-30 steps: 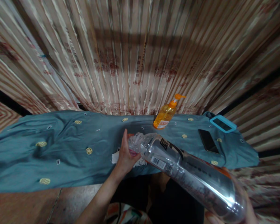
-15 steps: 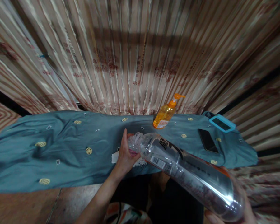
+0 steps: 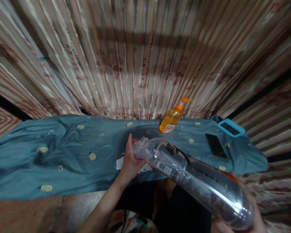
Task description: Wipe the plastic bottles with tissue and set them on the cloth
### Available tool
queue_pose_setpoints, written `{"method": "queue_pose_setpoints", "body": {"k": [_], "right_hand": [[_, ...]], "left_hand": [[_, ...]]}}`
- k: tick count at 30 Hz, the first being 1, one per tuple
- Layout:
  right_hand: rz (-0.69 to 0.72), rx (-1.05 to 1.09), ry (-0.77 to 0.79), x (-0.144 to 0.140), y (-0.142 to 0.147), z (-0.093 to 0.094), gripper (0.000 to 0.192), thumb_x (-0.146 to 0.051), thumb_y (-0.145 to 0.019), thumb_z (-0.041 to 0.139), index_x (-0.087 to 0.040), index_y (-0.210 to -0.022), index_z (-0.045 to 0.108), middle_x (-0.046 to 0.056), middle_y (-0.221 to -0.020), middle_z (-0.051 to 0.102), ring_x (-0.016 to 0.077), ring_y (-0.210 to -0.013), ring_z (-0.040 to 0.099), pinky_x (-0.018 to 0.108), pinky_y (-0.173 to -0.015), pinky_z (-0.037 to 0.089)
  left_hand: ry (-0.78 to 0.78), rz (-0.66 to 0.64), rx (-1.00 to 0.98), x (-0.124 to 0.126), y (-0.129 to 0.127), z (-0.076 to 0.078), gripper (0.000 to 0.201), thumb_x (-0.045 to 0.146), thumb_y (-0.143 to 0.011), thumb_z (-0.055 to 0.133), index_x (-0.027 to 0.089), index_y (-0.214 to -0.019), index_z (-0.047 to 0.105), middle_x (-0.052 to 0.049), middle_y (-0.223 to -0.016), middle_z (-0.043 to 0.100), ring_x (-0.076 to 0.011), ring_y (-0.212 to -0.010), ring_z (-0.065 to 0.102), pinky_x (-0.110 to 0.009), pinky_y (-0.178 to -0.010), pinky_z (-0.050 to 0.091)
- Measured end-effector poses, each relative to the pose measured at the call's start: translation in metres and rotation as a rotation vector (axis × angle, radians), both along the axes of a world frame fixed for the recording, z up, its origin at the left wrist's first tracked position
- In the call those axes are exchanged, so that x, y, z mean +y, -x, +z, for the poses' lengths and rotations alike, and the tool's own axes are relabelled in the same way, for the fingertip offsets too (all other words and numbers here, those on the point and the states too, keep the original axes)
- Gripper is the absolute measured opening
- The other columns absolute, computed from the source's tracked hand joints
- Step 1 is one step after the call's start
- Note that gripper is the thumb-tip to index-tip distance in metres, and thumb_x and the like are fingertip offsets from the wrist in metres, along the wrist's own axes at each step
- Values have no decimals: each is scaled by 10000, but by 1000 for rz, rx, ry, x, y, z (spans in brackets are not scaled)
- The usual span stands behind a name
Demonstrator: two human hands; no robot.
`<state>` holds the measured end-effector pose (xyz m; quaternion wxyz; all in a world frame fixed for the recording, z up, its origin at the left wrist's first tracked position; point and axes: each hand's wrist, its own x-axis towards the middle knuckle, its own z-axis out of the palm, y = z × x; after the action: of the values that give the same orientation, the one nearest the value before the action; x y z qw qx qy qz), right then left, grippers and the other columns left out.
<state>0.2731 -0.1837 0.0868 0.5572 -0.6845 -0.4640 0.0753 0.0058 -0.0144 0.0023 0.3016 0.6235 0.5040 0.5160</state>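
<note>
Nothing much moved since the earlier frames; big bottle's base sits a touch lower.
Left hand [image 3: 131,161] grip closed around neck of clear plastic bottle [image 3: 191,181], over white paper [image 3: 119,163] on blue-clothed worktop [image 3: 63,152]; right hand [image 3: 254,223] cups its base, fingers mostly hidden. Orange pump bottle [image 3: 172,120] beyond, phone [image 3: 215,146] right. Risk: tilted mouth could spill onto cloth.

a striped, pleated beige-and-brown curtain [image 3: 140,58] with faded red print fills the background. in front of it runs a long surface draped in teal cloth [image 3: 63,155] dotted with yellow ovals. reddish-brown floor [image 3: 21,215] shows below. the light is dim.
</note>
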Motion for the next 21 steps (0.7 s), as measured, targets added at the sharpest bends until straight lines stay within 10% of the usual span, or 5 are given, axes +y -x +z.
{"method": "queue_pose_setpoints", "body": {"k": [21], "right_hand": [[-1,48,24,0,-1,0,1085,-791,-625,918,-219,-1505,646,125,-1418,714,437,-1328,632,480,-1089,457]], "left_hand": [[-32,8,7,1,0,-4,1253,379,-740,928,234,-1730,175,-160,-1470,657,-366,-1365,674,-589,-1193,542]]}}
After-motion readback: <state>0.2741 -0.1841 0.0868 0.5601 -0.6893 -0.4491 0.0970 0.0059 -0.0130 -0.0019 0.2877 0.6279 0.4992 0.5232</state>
